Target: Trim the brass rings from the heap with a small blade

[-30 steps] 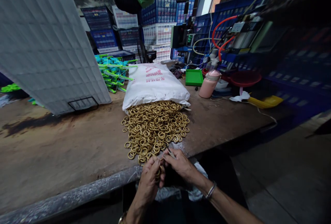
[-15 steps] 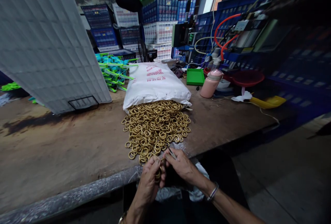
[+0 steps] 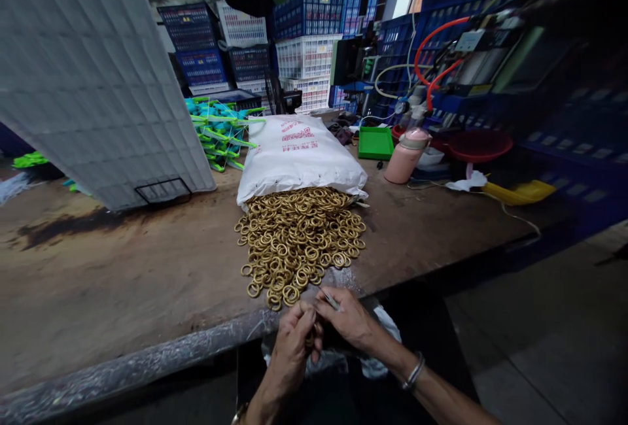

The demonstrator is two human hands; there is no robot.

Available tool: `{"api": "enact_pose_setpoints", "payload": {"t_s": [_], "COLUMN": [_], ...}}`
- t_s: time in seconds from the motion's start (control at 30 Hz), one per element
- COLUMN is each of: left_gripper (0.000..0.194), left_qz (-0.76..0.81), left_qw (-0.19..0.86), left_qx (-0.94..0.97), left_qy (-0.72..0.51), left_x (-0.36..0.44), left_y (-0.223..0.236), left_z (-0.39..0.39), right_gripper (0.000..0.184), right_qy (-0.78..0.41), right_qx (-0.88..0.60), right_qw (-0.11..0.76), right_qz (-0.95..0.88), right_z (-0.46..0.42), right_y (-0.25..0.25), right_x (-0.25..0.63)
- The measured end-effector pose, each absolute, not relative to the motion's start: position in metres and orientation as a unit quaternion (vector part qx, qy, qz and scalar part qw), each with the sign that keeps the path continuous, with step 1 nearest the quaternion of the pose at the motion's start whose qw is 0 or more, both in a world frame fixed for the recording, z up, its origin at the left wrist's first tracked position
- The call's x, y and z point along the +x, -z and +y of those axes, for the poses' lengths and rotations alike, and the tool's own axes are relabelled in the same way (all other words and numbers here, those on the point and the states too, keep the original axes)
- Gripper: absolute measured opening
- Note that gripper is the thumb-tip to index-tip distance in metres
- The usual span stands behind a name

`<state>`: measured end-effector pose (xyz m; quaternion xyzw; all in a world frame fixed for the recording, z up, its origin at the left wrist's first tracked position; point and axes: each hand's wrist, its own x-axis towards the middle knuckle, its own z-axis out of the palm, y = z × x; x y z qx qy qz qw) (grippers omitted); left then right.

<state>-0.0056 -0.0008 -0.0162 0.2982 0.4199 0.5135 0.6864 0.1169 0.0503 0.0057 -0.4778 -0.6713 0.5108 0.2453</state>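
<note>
At the front edge of the table, my left hand [image 3: 293, 344] is closed around several brass-coloured rings [image 3: 310, 339], mostly hidden by its fingers. My right hand [image 3: 349, 322] meets it fingertip to fingertip. It grips a small pointed metal tool [image 3: 331, 301], whose exact kind I cannot make out. Just beyond both hands lies a heap of loose brass-coloured rings [image 3: 297, 238], spilling from the mouth of a white woven sack [image 3: 301, 163] with red print.
A large white ribbed panel [image 3: 98, 78] leans at the left, beside blue-and-green plastic pieces [image 3: 220, 131]. Right of the sack are a green tray [image 3: 375, 144], a pink bottle [image 3: 406, 160], a red dish [image 3: 481, 145] and a yellow scoop [image 3: 520, 193]. Stacked crates [image 3: 309, 55] stand behind.
The view has shifted slightly, so everything sits a little further right. My hands stay together at the table edge; the left has turned a little and its rings show less.
</note>
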Motion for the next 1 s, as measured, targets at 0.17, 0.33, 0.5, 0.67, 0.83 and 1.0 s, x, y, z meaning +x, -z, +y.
{"api": "enact_pose_setpoints", "payload": {"t_s": [0.17, 0.33, 0.5, 0.67, 0.83, 1.0], "left_gripper": [0.03, 0.03, 0.029, 0.029, 0.029, 0.034], "left_qz": [0.412, 0.404, 0.406, 0.407, 0.419, 0.464], "left_qw": [0.7, 0.704, 0.715, 0.72, 0.692, 0.662], "left_qx": [0.278, 0.27, 0.251, 0.23, 0.262, 0.297], "left_qy": [-0.514, -0.518, -0.51, -0.513, -0.526, -0.507], "left_x": [-0.0044, -0.0074, -0.0084, -0.0101, -0.0107, -0.009], "left_y": [0.0112, 0.0107, 0.0084, 0.0079, 0.011, 0.0078], "left_z": [-0.0038, -0.0042, -0.0067, -0.007, -0.0039, -0.0015], "right_gripper": [0.02, 0.025, 0.027, 0.028, 0.026, 0.027], "right_qy": [-0.569, -0.579, -0.564, -0.567, -0.536, -0.543], "right_qx": [-0.471, -0.472, -0.46, -0.461, -0.469, -0.47], "right_qw": [0.249, 0.251, 0.257, 0.251, 0.257, 0.25], "right_qz": [-0.626, -0.615, -0.635, -0.634, -0.653, -0.649], "right_z": [0.0504, 0.0507, 0.05, 0.0506, 0.0507, 0.0502], "right_y": [-0.002, -0.0027, -0.0001, 0.0054, 0.0029, 0.0021], "right_x": [0.122, 0.1213, 0.1198, 0.1174, 0.115, 0.1148]}}
